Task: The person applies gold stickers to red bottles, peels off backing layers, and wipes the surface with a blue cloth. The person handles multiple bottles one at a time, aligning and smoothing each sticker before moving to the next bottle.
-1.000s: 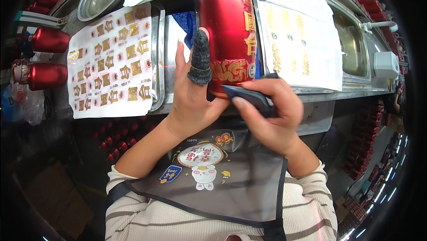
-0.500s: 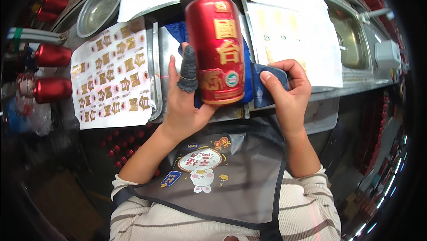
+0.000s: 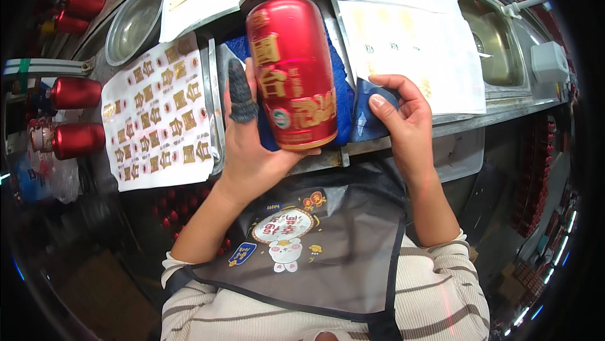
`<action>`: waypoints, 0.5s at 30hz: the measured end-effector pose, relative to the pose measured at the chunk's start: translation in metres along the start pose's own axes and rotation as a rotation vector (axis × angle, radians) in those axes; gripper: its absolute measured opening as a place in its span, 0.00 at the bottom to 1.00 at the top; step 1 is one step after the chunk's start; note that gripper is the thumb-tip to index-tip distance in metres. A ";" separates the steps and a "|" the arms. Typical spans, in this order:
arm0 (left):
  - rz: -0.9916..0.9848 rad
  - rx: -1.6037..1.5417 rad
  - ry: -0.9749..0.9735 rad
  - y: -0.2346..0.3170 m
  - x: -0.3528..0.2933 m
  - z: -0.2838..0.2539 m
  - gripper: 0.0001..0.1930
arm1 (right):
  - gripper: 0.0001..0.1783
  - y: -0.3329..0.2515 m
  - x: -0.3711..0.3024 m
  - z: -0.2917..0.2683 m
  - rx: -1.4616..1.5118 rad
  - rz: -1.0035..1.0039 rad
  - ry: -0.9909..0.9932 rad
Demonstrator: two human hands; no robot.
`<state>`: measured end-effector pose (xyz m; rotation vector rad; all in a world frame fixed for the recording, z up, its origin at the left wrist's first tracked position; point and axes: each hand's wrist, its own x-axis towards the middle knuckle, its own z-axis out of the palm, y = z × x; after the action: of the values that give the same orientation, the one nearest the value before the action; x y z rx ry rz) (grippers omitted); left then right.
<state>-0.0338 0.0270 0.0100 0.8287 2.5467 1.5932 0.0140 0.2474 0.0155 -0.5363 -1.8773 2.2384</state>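
A shiny red bottle (image 3: pixel 299 57) with gold lettering and a small green-and-white round mark leans over the worktop, its neck pointing away from me. My left hand (image 3: pixel 252 142) supports it at the base and left side, and a dark grey finger cover (image 3: pixel 241 92) sits on one finger. Right of the bottle, my right hand (image 3: pixel 403 114) pinches a dark blue flat piece (image 3: pixel 367 114) between thumb and fingers, apart from the bottle. Under the bottle lies a blue cloth (image 3: pixel 342 89), partly hidden.
A sheet of gold-and-red decals (image 3: pixel 154 114) lies at left, with a metal bowl (image 3: pixel 135 23) behind it. White sheets (image 3: pixel 435 45) cover a tray at right, beside a metal sink (image 3: pixel 495 45). More red bottles (image 3: pixel 79 141) stand at far left.
The bottle has turned in my left hand: its large gold lettering has shifted left and more gold design shows at lower right. Bottle and both hands have moved slightly left.
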 end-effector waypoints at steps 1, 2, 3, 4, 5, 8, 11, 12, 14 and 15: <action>-0.054 -0.073 -0.078 -0.004 0.002 -0.004 0.61 | 0.06 -0.001 0.001 -0.003 0.009 0.039 -0.088; -0.097 -0.130 -0.127 -0.005 0.002 -0.008 0.62 | 0.07 -0.004 0.003 -0.007 0.017 0.074 -0.173; -0.152 -0.320 -0.193 -0.001 0.004 -0.012 0.59 | 0.07 -0.005 0.004 -0.008 0.025 0.108 -0.259; -0.240 -0.508 -0.047 0.000 0.003 -0.009 0.53 | 0.10 -0.002 0.005 0.001 0.020 0.104 -0.244; -0.325 -0.695 0.101 0.000 0.003 -0.002 0.48 | 0.11 0.001 0.006 0.006 -0.041 0.149 -0.243; -0.335 -0.676 0.134 0.010 0.014 0.002 0.38 | 0.17 0.001 0.003 0.022 -0.120 0.142 -0.248; -0.314 -0.610 0.147 0.012 0.016 0.003 0.37 | 0.18 0.000 0.002 0.026 -0.156 0.065 -0.236; -0.303 -0.599 0.151 0.012 0.016 0.003 0.36 | 0.20 0.004 0.004 0.023 -0.184 0.060 -0.250; -0.314 -0.610 0.152 0.014 0.017 0.003 0.36 | 0.20 0.002 0.005 0.020 -0.173 0.079 -0.270; -0.319 -0.614 0.151 0.015 0.017 0.003 0.36 | 0.20 0.002 0.005 0.020 -0.167 0.089 -0.280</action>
<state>-0.0414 0.0425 0.0251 0.2359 1.9240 2.1819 0.0022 0.2310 0.0160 -0.3494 -2.2322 2.3284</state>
